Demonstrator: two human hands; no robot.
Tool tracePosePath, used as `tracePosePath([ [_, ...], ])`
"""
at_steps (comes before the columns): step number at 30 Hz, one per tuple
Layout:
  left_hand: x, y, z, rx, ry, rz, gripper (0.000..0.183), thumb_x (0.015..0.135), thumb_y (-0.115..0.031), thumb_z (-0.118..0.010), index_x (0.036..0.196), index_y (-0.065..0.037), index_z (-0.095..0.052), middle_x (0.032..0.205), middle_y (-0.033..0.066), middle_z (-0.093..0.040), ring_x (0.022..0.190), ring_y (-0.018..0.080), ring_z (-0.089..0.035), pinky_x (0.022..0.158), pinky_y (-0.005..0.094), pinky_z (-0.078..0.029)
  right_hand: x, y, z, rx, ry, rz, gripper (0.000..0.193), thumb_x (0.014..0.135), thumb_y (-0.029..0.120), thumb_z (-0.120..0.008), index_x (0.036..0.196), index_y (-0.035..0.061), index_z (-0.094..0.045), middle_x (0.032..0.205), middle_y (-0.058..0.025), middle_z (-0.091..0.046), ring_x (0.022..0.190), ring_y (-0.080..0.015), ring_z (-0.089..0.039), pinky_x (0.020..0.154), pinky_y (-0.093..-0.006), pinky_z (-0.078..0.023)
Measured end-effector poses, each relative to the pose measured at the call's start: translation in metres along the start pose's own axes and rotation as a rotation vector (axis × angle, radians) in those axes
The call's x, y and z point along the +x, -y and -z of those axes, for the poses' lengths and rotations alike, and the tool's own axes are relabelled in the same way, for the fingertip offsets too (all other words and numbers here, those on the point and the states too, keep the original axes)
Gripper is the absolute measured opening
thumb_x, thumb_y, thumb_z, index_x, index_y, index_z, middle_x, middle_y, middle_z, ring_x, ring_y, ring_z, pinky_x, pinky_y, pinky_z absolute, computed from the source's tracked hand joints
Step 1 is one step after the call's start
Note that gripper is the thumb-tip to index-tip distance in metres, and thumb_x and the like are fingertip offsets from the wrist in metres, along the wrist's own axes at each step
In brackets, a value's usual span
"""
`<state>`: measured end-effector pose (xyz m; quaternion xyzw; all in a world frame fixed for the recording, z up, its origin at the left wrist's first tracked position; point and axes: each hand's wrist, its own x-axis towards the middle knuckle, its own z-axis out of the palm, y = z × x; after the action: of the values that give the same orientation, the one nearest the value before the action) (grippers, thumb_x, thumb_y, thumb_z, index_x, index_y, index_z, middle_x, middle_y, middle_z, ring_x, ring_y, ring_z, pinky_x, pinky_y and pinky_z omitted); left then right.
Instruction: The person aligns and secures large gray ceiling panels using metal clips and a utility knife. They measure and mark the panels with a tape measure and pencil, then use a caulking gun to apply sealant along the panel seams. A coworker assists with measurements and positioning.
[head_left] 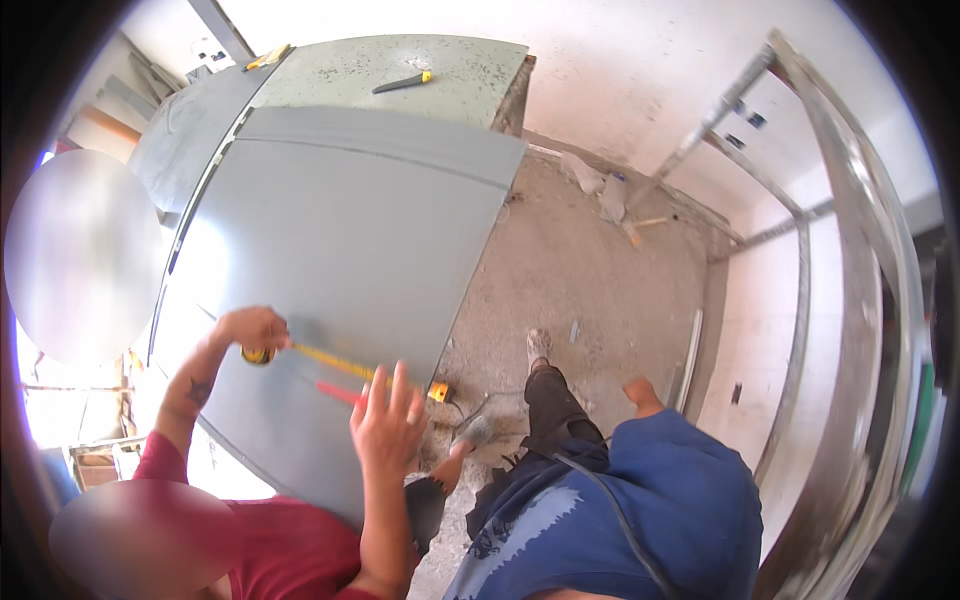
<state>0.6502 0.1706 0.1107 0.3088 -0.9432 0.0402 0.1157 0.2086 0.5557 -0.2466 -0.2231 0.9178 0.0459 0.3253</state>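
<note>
My right arm, in a blue sleeve [665, 455], ends in a small patch of bare skin [643, 396], either hand or forearm; its fingers cannot be made out. My left hand is out of sight. To my left, a co-worker in a red shirt [300, 535] leans over a large grey sheet [350, 230]. One of the co-worker's hands [255, 326] is at a yellow and black tape measure [257, 355]. Its yellow blade [335, 361] stretches across the sheet toward the co-worker's other hand [388, 425], fingers spread. A red marker-like stick [338, 392] lies by that hand.
A dark tool with a yellow end [402, 82] rests on the pale green table [450, 70]. An orange-yellow block [438, 392] sits by the sheet's right edge. Debris and scraps [610, 195] lie on the concrete floor [560, 260]. A metal frame [800, 290] stands at right.
</note>
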Motion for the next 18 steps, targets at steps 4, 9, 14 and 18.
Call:
tracePosePath([
  [4,0.035,-0.003,0.005,-0.058,0.168,0.137,0.021,0.088,-0.013,-0.064,0.107,-0.008,-0.058,0.130,0.0109,-0.061,0.123,0.0307,-0.057,0.092,0.0396,-0.052,0.053,-0.033,0.108,0.079,0.219,-0.163,0.045,0.085,0.035,-0.062,0.114,0.0014,-0.071,0.120,-0.0235,-0.067,0.113,-0.0425,-0.062,0.099,-0.0464,-0.049],
  [9,0.087,-0.005,0.013,-0.093,0.249,0.255,0.029,0.083,-0.010,-0.065,0.111,-0.004,-0.060,0.124,0.0101,-0.064,0.122,0.0297,-0.058,0.096,0.0370,-0.052,0.123,0.062,0.300,0.177,0.150,0.075,0.046,0.093,0.033,-0.060,0.123,-0.0012,-0.066,0.134,-0.0223,-0.061,0.127,-0.0388,-0.055,0.107,-0.0428,-0.043],
  [14,0.135,-0.032,-0.064,-0.302,0.408,0.300,0.032,0.081,-0.014,-0.065,0.110,-0.004,-0.065,0.120,0.0138,-0.067,0.118,0.0314,-0.061,0.096,0.0387,-0.051,0.209,0.216,0.467,0.457,0.101,0.150,0.050,0.102,0.036,-0.054,0.141,0.0053,-0.054,0.139,-0.0153,-0.057,0.123,-0.0307,-0.057,0.105,-0.0440,-0.044],
  [18,0.191,-0.120,-0.249,-0.927,0.805,0.697,0.030,0.081,-0.021,-0.065,0.106,-0.006,-0.070,0.117,0.0177,-0.069,0.113,0.0328,-0.064,0.093,0.0413,-0.051,0.280,0.298,0.544,0.530,-0.004,0.474,0.047,0.099,0.033,-0.057,0.136,0.0032,-0.059,0.125,-0.0126,-0.065,0.109,-0.0253,-0.063,0.095,-0.0398,-0.049],
])
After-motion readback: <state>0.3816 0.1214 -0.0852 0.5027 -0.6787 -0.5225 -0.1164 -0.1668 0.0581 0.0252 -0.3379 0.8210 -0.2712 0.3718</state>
